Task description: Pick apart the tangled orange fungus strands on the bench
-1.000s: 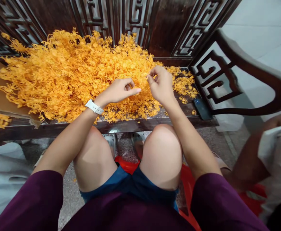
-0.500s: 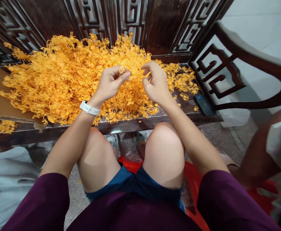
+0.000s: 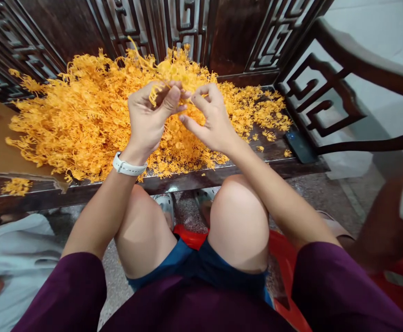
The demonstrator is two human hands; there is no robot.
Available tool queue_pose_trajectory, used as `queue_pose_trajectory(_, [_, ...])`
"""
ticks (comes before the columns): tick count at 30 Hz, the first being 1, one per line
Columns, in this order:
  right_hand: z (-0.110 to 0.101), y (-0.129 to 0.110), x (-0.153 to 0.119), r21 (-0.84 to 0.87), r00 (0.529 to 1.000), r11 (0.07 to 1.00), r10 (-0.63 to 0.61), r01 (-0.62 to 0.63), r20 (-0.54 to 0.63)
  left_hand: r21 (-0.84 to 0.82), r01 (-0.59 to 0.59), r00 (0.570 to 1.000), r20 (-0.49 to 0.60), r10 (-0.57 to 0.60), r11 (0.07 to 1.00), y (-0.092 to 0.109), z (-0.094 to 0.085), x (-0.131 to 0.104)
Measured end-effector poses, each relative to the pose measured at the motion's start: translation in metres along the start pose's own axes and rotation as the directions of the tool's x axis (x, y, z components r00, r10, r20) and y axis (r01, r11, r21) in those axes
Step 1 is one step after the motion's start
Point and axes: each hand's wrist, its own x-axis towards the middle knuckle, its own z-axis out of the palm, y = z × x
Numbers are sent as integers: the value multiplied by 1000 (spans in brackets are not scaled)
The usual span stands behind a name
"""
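Note:
A big heap of orange, spidery plastic flower pieces (image 3: 84, 115) covers most of the wooden bench in front of me. My left hand (image 3: 149, 115), with a white watch band (image 3: 128, 167) at its wrist, pinches an orange plastic flower sprig (image 3: 155, 94) between thumb and fingers. A thin stem sticks up beyond that hand, over the heap. Close to the left fingertips is my right hand (image 3: 210, 115), its thumb and forefinger apart and curved. I see nothing clearly held in it. Whether the two hands' fingertips touch is hard to make out.
Loose pieces lie along the dark bench (image 3: 222, 169), which has a carved back and armrest (image 3: 325, 92). A phone (image 3: 301, 147) rests at its right end. Cardboard (image 3: 21, 157) lies at left. People sit on both sides, one in a light grey garment (image 3: 18, 249).
My left hand has turned upward and shifted left, and a sprig with a long stem now shows in it. My right hand has come down and left, nearer to the left fingertips.

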Motion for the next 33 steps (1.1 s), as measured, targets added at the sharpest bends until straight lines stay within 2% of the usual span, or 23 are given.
queue_pose_trajectory(4, [-12, -10, 2, -11, 989, 993, 120, -122, -90, 162, -53, 996, 79, 40, 985, 5, -4, 1])
queue_pose_trajectory(7, [-16, -12, 0, 66, 968, 975, 217, -210, -129, 279, -10, 984, 174, -40, 960, -1, -7, 1])
queue_pose_trajectory(11, [-18, -8, -1, 152, 931, 956, 283, -252, -231, 325, 62, 946, 283, -160, 944, -18, -9, 0])
queue_pose_trajectory(13, [-21, -9, 0, 135, 897, 958, 284, -252, -338, 342, 59, 939, 300, -169, 938, -26, -11, -2])
queue_pose_trajectory(17, [-34, -15, 4, 178, 777, 961, 275, -210, -567, 415, 83, 932, 289, -218, 906, -38, -18, -4])
queue_pose_trajectory(19, [-38, -17, 6, 270, 738, 947, 308, -175, -601, 453, 88, 926, 291, -240, 887, -41, -20, -5])
queue_pose_trajectory(21, [-38, -16, 6, 364, 723, 920, 350, -146, -595, 476, 77, 936, 268, -228, 876, -39, -18, -5])
queue_pose_trajectory(23, [-36, -13, 5, 420, 735, 897, 375, -136, -564, 487, 59, 962, 204, -179, 872, -32, -14, -5])
queue_pose_trajectory(24, [-35, -11, 4, 432, 760, 889, 385, -152, -524, 487, 47, 976, 164, -144, 872, -27, -11, -4])
queue_pose_trajectory(27, [-32, -11, -2, 438, 874, 861, 401, -258, -274, 445, -2, 993, 110, -53, 896, -8, -3, -4])
queue_pose_trajectory(30, [-30, -19, -9, 496, 943, 812, 331, -307, 42, 319, 7, 969, 234, -86, 948, 7, 3, -7])
queue_pose_trajectory(33, [-27, -29, -14, 536, 935, 780, 174, -323, 310, 205, 117, 927, 330, -181, 972, 15, 11, -11])
